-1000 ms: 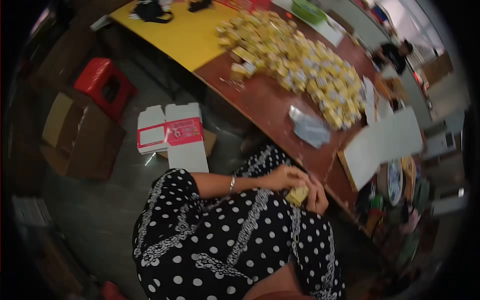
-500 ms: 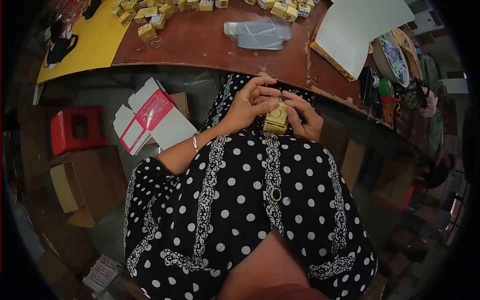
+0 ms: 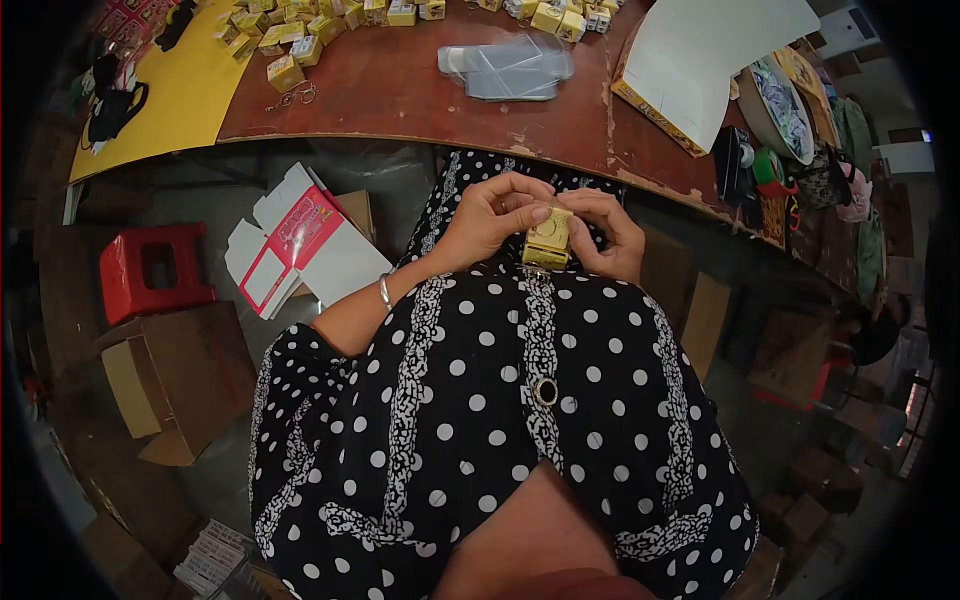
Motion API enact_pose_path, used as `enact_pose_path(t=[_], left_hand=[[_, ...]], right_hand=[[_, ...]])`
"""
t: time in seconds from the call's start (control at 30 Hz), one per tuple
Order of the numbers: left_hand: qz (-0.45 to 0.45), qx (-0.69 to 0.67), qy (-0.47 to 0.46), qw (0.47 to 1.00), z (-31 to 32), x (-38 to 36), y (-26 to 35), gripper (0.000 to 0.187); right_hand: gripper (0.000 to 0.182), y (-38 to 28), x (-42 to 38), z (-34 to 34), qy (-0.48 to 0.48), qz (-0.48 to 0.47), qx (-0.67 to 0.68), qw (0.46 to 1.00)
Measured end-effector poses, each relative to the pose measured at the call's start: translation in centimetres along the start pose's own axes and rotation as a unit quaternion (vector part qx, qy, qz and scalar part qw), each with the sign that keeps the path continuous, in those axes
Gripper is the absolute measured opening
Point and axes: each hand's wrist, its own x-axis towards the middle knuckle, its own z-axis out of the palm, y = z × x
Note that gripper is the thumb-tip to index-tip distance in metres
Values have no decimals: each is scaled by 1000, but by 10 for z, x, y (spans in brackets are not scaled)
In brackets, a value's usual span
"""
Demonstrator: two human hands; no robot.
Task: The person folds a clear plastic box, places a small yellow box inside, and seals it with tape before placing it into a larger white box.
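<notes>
A small yellow carton [image 3: 548, 240] sits just above the frame's centre, held over the lap of a polka-dot dress [image 3: 500, 420], below the table edge [image 3: 400, 135]. The left hand [image 3: 490, 215] pinches its top with thumb and curled fingers; the right hand [image 3: 605, 232] cups its far side, fingers closed against it. With nothing under it but the lap, a loosened pinch could let it slide off, and a hard squeeze could crease a flap. More yellow cartons [image 3: 300, 45] lie at upper left, clear plastic sheets [image 3: 505, 70] at top centre.

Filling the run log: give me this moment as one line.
left hand: grips small yellow box | right hand: on same box, over lap | table: clear plastic sheets, more yellow boxes
</notes>
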Motion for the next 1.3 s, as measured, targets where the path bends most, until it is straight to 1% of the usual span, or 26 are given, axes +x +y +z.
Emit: enact_pose_path(t=[0.03,0.17,0.23,0.53,0.57,0.67,0.73,0.77,0.83,0.87,0.93,0.97,1.07,1.13,1.23,1.27,1.3], left_hand=[[4,0,0,1000,0,0,1,29],[19,6,0,1000,1,0,2,27],[18,11,-2,1000,0,0,1,27],[28,-2,-11,1000,0,1,0,21],[35,6,-13,999,-2,1,-3,19],[45,25,-23,998,-5,2,-6,16],[52,56,-28,997,-6,2,-3,16],[54,65,-36,996,-8,3,-5,15],[51,85,-43,994,-10,4,-4,15],[54,108,-45,992,-11,3,-4,15],[75,125,-64,987,-12,3,-1,14],[54,115,-51,991,-12,1,2,13],[8,125,-41,991,-10,3,16,13],[-12,182,-53,982,-11,4,27,13],[-38,169,-49,984,-4,6,38,11],[-63,180,-37,981,-6,6,35,10],[-67,182,-43,980,-4,8,37,10]], right_hand=[[22,1,0,0,-2,-15,-21,1000],[23,2,1,2,8,-8,2,1000],[24,3,2,0,1,-40,-22,999],[25,5,3,-3,-11,-51,-25,998],[24,8,1,-3,-14,-41,-2,999],[21,6,1,-2,-14,-30,13,999],[16,7,0,-5,-26,11,39,999],[10,7,3,-7,-39,-17,50,998],[8,2,3,-4,-23,63,126,990],[11,11,2,-8,-29,94,86,991],[13,17,7,-5,-32,60,96,993],[12,15,7,-7,-51,115,121,985],[8,-6,17,-7,-79,159,130,975],[9,-4,20,-8,-101,168,141,970],[11,-7,27,-12,-139,170,116,969],[14,-9,29,-13,-142,166,102,970],[14,-12,30,-13,-135,168,103,971]])
